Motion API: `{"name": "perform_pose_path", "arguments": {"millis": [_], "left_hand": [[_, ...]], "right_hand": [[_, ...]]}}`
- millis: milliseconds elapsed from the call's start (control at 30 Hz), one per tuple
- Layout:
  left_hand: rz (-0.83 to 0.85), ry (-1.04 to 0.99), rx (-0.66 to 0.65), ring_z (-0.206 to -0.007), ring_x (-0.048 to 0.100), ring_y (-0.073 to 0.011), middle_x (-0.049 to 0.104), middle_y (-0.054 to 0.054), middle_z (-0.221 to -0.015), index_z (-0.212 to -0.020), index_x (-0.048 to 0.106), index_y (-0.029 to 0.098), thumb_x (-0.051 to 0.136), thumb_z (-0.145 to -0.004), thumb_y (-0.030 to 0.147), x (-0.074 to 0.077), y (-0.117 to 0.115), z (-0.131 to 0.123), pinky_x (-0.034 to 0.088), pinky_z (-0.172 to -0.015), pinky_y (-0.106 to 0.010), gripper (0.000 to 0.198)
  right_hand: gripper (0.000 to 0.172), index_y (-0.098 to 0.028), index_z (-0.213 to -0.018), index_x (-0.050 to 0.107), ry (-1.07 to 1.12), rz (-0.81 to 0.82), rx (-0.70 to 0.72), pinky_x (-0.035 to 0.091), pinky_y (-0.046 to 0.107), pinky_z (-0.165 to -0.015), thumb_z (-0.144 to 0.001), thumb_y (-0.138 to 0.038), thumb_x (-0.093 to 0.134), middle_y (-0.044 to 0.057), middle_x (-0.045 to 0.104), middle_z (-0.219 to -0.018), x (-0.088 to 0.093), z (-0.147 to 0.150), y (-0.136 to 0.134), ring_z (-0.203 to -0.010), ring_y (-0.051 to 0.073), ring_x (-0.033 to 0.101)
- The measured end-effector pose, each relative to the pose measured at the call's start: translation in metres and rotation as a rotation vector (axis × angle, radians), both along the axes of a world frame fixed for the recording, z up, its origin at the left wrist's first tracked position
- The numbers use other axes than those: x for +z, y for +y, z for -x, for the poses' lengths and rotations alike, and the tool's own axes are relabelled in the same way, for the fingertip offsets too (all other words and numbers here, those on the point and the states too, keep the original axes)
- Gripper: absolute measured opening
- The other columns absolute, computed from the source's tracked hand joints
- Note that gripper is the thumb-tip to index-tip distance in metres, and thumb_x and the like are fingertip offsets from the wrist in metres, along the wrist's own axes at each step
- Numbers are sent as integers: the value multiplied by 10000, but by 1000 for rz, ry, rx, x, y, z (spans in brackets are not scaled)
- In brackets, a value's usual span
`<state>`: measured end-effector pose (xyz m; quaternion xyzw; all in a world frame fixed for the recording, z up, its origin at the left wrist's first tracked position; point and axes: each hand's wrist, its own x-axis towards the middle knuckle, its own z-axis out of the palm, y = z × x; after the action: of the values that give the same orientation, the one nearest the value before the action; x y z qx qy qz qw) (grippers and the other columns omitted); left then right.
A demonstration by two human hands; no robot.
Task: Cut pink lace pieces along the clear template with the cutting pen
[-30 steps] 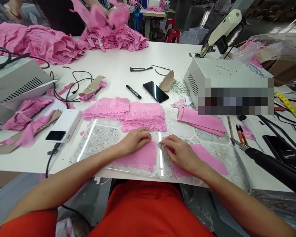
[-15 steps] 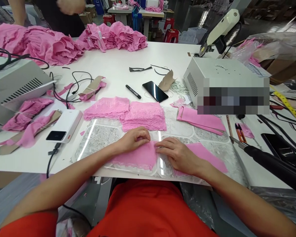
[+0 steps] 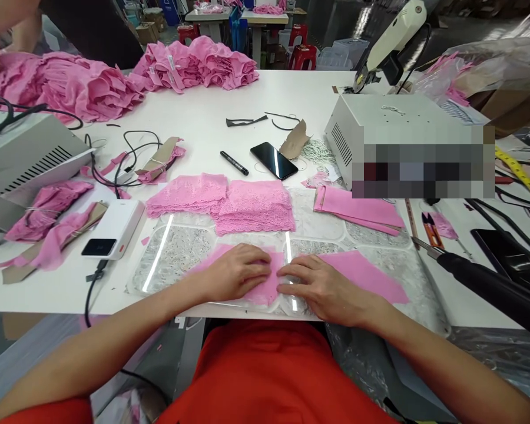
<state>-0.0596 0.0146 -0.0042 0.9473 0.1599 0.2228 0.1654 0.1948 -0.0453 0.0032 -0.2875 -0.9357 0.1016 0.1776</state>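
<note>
Lace piece (image 3: 265,281) flat on clear sheet (image 3: 176,247), just below lace stack (image 3: 254,207); L hand (image 3: 236,274) + R hand (image 3: 320,285) palms down, fingers loosely spread, pinching nothing, meeting at lace edge; judge: smooth outward, light even pressure, avoid stretching weave.

Room ahead is limited by lace stacks.
Bare surface (image 3: 212,121) is left beyond the stacked lace (image 3: 251,207); the right side is blocked by a white box (image 3: 380,126) and a black tool (image 3: 490,282).

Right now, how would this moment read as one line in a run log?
left hand: flat on pink lace piece | right hand: flat on pink fabric piece | fingertips nearly meeting | surface: clear mat
</note>
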Motion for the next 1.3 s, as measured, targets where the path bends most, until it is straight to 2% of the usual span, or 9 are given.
{"name": "perform_pose_path", "arguments": {"millis": [100, 233, 367, 567, 767, 900, 1067, 1167, 1300], "left_hand": [[-42, 99, -50, -1176, 588, -258, 644, -141, -1263, -1151, 676, 159, 507, -993, 312, 0, -6, 5, 453, -1039, -443, 277], [-36, 257, -99, -1347, 472, -289, 519, -146, -1440, -1291, 607, 197, 474, -1007, 379, 3, -8, 10, 297, -1163, -546, 363], [-49, 292, -121, -1409, 407, -276, 478, -136, -1482, -1292, 605, 204, 458, -1015, 342, 3, -6, 14, 203, -1208, -546, 343], [-33, 278, -159, -1440, 368, -241, 538, -90, -1440, -1311, 591, 206, 470, -1010, 306, 6, -10, 16, 135, -1244, -494, 340], [-77, 303, -175, -1475, 293, -237, 409, -91, -1536, -1441, 462, 197, 509, -995, 323, 4, -20, 16, 87, -1251, -473, 466], [-117, 299, -148, -1474, 292, -218, 429, -72, -1526, -1448, 456, 216, 475, -1006, 252, 3, -14, 19, 89, -1253, -460, 445], [-161, 289, -98, -1447, 351, -228, 483, -61, -1488, -1427, 482, 246, 467, -988, 179, 8, -8, 19, 137, -1242, -496, 445], [-185, 190, -73, -1424, 395, -229, 538, -73, -1442, -1426, 481, 232, 496, -966, 153, 8, -14, 5, 162, -1243, -488, 467], [-217, 168, -151, -1448, 352, -219, 523, -64, -1457, -1420, 483, 207, 451, -966, 97, 10, -20, -36, 114, -1255, -473, 469]], "right_hand": [[349, -251, -1044, 692, -6, 12, 4, 469, 397, -936, -814, -39, 537, 59, 644, -1238, 3, -4, -2, -1121, 218, 549], [383, -241, -1087, 677, -12, 14, 0, 459, 406, -962, -800, -36, 526, 73, 636, -1242, 5, -7, -4, -1125, 211, 545], [437, -201, -1173, 641, -40, 16, -25, 453, 405, -1000, -786, -31, 529, 105, 626, -1250, 4, -5, -9, -1144, 209, 540], [327, -204, -1015, 677, 9, -5, -47, 492, 397, -970, -782, -28, 528, 91, 636, -1253, 5, -9, -13, -1132, 221, 565], [408, -190, -1109, 631, 170, -102, -342, 539, 408, -928, -818, 28, 444, 101, 649, -1188, 2, -49, -22, -1121, 217, 579], [428, -242, -1199, 612, 204, -89, -523, 548, 419, -910, -865, -16, 468, 83, 659, -1157, -5, -81, -38, -1088, 216, 600], [380, -267, -1185, 648, 229, -81, -677, 556, 423, -897, -888, -83, 498, 72, 676, -1133, -14, -108, -61, -1065, 221, 623], [333, -254, -1131, 678, 270, -98, -774, 558, 422, -906, -899, -101, 496, 73, 691, -1108, -17, -121, -71, -1057, 218, 634], [291, -233, -1066, 700, 292, -122, -881, 569, 395, -891, -909, -111, 488, 83, 704, -1067, -19, -134, -82, -1028, 210, 647]]}}
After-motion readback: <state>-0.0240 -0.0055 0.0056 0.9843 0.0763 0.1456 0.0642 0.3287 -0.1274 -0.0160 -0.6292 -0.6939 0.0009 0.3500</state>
